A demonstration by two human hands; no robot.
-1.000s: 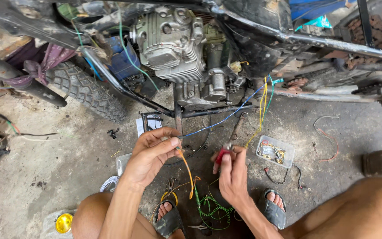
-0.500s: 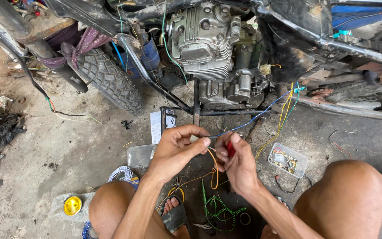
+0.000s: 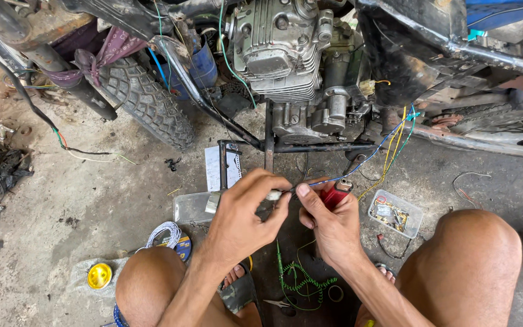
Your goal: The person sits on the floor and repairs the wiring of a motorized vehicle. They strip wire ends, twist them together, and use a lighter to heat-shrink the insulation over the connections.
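1. Below the motorcycle engine [image 3: 286,60], the left hand [image 3: 243,218] is pinching a blue wire [image 3: 358,165] end at its fingertips.
2. Touching it, the right hand [image 3: 328,224] is pinching the same wire while gripping a red lighter [image 3: 336,194].
3. Knees are crowding both sides; open concrete floor [image 3: 80,200] is lying leftward.

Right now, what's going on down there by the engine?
A person squats on the concrete floor beside a motorcycle engine. The left hand pinches a thin wire end, meeting the right hand, which grips a red lighter. A blue wire runs from the fingers up toward the frame. A clear parts box sits nearby.
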